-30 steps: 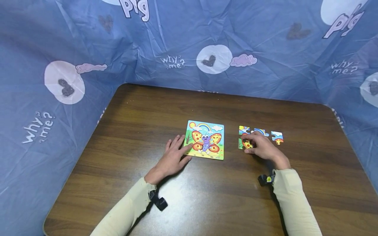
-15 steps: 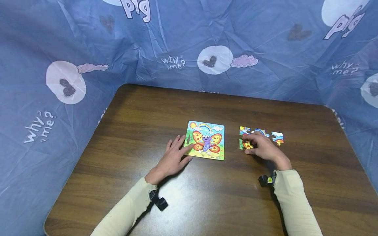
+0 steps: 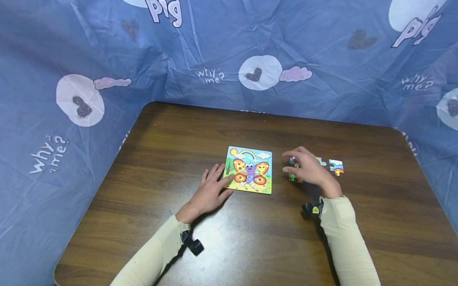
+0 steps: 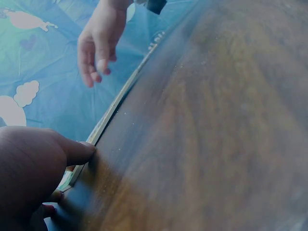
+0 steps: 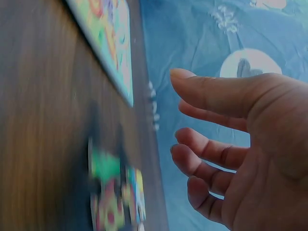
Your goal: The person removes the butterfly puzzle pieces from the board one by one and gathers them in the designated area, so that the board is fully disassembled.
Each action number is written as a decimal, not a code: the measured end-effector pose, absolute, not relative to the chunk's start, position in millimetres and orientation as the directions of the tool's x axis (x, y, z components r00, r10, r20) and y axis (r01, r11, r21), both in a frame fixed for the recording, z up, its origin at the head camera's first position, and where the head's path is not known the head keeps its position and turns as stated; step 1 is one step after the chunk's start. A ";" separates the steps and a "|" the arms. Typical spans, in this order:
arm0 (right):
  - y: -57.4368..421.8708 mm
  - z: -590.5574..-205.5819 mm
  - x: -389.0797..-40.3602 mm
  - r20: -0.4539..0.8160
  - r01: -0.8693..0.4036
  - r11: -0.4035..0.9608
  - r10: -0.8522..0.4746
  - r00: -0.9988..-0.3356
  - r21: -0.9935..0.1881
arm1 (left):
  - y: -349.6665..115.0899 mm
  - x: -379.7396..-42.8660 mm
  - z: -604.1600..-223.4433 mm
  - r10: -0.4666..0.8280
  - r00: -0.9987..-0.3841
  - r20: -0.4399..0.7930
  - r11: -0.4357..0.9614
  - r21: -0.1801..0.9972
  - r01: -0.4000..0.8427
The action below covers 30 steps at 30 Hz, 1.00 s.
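From the head, the left grip point(image 3: 211, 188) lies with fingers extended, clasping nothing, its index fingertip on the butterfly board point(image 3: 249, 169), which sits to its right on the desk point(image 3: 257, 242). The right grip point(image 3: 307, 167) hovers, thumb and fingers well parted, over partly hidden puzzle pieces point(image 3: 296, 177); one loose piece point(image 3: 336, 165) rests to its right. Fitting pieces together beside the board looks to be the step in hand.

The left wrist view puts the left thumb at the board's edge, seemingly steadying it.

In the right wrist view nothing is held, and the blurred pieces sit below the grip. Next probably calls for pinching the loose piece and bringing it leftward.
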State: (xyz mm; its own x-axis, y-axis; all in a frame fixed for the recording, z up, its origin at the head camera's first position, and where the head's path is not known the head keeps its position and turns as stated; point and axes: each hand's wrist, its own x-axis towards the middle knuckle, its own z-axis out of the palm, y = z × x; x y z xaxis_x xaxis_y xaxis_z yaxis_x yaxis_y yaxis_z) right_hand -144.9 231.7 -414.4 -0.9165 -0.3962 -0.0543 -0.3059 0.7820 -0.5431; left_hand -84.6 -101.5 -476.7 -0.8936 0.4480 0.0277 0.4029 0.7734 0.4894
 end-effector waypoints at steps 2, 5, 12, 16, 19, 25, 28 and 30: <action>220.0 -412.9 -147.7 -0.054 -0.305 0.768 -0.403 -0.914 -0.563 | -101.7 -84.5 -476.9 0.446 -0.895 0.028 0.774 0.490 0.401; 202.9 -412.1 -150.7 -0.055 -0.309 0.754 -0.415 -0.908 -0.580 | -101.7 -84.3 -476.6 0.445 -0.895 0.021 0.776 0.490 0.397; 171.3 -415.4 -156.8 -0.034 -0.359 0.719 -0.469 -0.882 -0.595 | -101.9 -84.6 -475.9 0.447 -0.894 0.025 0.774 0.491 0.400; 157.9 -421.1 -158.8 -0.018 -0.378 0.699 -0.488 -0.873 -0.607 | -102.5 -84.9 -475.7 0.451 -0.892 0.024 0.775 0.486 0.404; 149.5 -425.2 -159.5 -0.038 -0.373 0.704 -0.493 -0.869 -0.604 | -102.7 -85.0 -475.5 0.454 -0.891 0.024 0.775 0.484 0.407; 137.8 -432.7 -160.0 -0.060 -0.370 0.715 -0.498 -0.865 -0.593 | -102.8 -85.3 -475.3 0.451 -0.893 0.009 0.778 0.486 0.398; 134.1 -436.4 -160.5 -0.070 -0.359 0.718 -0.492 -0.868 -0.596 | -102.7 -85.2 -475.5 0.449 -0.893 0.011 0.776 0.490 0.397; 132.2 -438.9 -160.9 -0.082 -0.352 0.725 -0.489 -0.869 -0.593 | -102.8 -85.3 -476.3 0.449 -0.894 0.017 0.774 0.492 0.398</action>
State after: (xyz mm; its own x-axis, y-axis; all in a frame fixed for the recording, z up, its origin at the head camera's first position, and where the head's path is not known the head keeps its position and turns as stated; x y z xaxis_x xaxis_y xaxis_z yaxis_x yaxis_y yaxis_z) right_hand -160.9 132.2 -438.9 -0.8687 -0.4885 -0.0816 -0.3518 0.7246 -0.5926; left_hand -85.3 -102.8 -476.3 -0.8935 0.4487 0.0172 0.3983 0.7743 0.4916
